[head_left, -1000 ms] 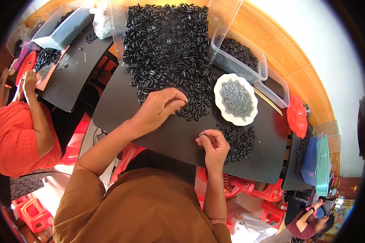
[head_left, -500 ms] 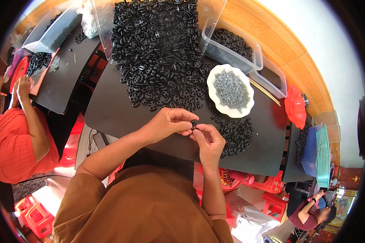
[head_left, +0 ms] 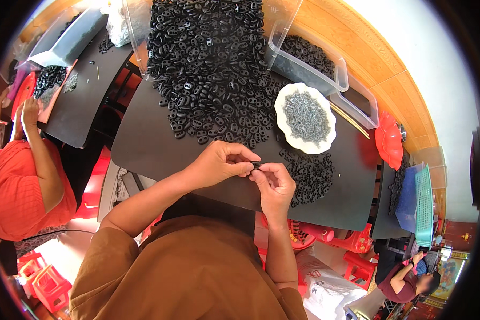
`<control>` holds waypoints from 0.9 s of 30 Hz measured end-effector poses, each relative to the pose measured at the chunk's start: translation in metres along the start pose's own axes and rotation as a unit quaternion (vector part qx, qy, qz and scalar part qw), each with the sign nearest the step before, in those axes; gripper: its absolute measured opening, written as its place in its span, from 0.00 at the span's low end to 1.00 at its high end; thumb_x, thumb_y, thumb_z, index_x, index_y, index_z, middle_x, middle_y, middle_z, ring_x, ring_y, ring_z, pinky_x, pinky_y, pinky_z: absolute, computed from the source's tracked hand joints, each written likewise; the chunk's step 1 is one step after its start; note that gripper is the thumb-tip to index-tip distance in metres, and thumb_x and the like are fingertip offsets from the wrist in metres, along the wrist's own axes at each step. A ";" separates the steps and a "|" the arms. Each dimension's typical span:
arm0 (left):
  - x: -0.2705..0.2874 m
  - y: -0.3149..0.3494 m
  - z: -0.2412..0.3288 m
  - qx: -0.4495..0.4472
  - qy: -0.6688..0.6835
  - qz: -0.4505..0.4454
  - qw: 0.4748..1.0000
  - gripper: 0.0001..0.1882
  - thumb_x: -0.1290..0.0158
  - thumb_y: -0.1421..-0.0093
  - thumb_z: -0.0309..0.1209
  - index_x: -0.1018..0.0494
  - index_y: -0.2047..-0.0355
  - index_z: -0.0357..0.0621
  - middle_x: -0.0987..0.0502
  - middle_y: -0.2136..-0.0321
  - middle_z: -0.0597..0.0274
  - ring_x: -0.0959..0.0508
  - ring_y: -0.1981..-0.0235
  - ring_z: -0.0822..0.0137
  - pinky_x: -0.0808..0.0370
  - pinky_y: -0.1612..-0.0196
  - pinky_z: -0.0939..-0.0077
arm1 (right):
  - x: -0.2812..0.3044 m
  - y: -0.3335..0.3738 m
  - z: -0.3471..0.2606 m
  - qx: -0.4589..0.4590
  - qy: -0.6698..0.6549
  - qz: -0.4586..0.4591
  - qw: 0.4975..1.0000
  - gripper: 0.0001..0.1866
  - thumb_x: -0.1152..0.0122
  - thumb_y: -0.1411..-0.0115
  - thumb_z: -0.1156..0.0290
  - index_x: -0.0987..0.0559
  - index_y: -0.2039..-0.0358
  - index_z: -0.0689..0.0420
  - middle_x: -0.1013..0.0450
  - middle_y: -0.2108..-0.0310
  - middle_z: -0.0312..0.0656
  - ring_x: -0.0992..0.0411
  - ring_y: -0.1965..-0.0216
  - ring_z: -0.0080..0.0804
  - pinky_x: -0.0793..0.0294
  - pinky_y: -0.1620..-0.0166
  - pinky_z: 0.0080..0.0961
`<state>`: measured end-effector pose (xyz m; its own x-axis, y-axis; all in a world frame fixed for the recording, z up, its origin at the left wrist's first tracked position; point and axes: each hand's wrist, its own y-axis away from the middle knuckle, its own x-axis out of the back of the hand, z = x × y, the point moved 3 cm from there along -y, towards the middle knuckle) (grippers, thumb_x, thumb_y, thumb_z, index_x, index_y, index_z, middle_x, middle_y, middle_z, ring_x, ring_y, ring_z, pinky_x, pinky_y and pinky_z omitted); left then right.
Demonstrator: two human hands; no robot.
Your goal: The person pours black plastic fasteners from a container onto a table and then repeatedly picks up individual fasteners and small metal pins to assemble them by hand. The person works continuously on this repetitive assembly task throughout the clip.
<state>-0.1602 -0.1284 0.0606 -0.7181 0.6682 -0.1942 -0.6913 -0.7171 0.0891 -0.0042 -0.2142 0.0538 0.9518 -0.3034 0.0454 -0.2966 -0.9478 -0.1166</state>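
Note:
Both hands meet over the near edge of the dark table (head_left: pixel 144 144). My left hand (head_left: pixel 218 162) pinches a small black plastic piece (head_left: pixel 256 165) between thumb and fingertips. From the other side, the thumb and fingers of my right hand (head_left: pixel 276 186) close on the same piece. Fingertips cover most of it, so its exact form is hidden. Beyond my hands spreads a big heap of black oval two-hole cord locks (head_left: pixel 208 69). Right of my right hand lies a pile of smaller black parts (head_left: pixel 312 184). Behind that pile, a white scalloped bowl (head_left: pixel 285 132) holds many tiny metal springs (head_left: pixel 306 114).
A clear bin (head_left: pixel 336 80) with black parts and thin sticks (head_left: pixel 352 121) sit at the back right, near a red scalloped dish (head_left: pixel 389 141). At left, a person in an orange-red top (head_left: pixel 29 181) works at another table. Another person (head_left: pixel 405 277) is at the lower right.
My fingers have shifted slightly around the black piece, which looks turned a little flatter. Both hands keep nearly the same place. The view has moved slightly.

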 end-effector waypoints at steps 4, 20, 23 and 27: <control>0.000 0.004 0.006 -0.077 -0.136 0.027 0.987 0.08 0.40 0.39 0.22 0.18 0.59 0.37 0.17 0.67 0.62 0.19 0.68 0.75 0.21 0.63 0.80 | -0.001 -0.003 -0.006 0.039 0.152 -0.013 0.987 0.07 0.31 0.43 0.83 0.23 0.68 0.62 0.23 0.70 0.34 0.27 0.72 0.17 0.27 0.68 0.17; -0.010 0.007 0.003 -0.172 -0.281 0.025 0.944 0.11 0.39 0.44 0.19 0.16 0.60 0.40 0.19 0.69 0.59 0.21 0.74 0.68 0.24 0.69 0.73 | 0.001 0.003 -0.024 0.132 0.319 -0.038 0.938 0.11 0.31 0.49 0.85 0.24 0.68 0.59 0.24 0.71 0.41 0.24 0.73 0.34 0.24 0.68 0.28; -0.011 0.007 0.004 -0.190 -0.280 0.019 0.941 0.11 0.39 0.43 0.20 0.17 0.59 0.40 0.19 0.69 0.59 0.21 0.73 0.66 0.24 0.69 0.73 | 0.002 0.004 -0.023 0.117 0.289 -0.017 0.950 0.12 0.31 0.51 0.85 0.23 0.68 0.58 0.25 0.71 0.40 0.25 0.72 0.36 0.26 0.69 0.31; -0.013 0.008 0.006 -0.193 -0.282 0.021 0.940 0.10 0.38 0.43 0.21 0.17 0.60 0.41 0.19 0.69 0.58 0.21 0.73 0.65 0.24 0.70 0.72 | 0.006 0.006 -0.021 0.097 0.276 -0.011 0.956 0.12 0.30 0.51 0.85 0.22 0.68 0.58 0.24 0.71 0.40 0.26 0.70 0.38 0.27 0.69 0.33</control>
<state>-0.1567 -0.1423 0.0694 -0.7475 0.5581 0.3602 -0.6591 -0.6910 -0.2969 -0.0022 -0.2240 0.0743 0.7552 -0.3395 0.5607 -0.2062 -0.9350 -0.2884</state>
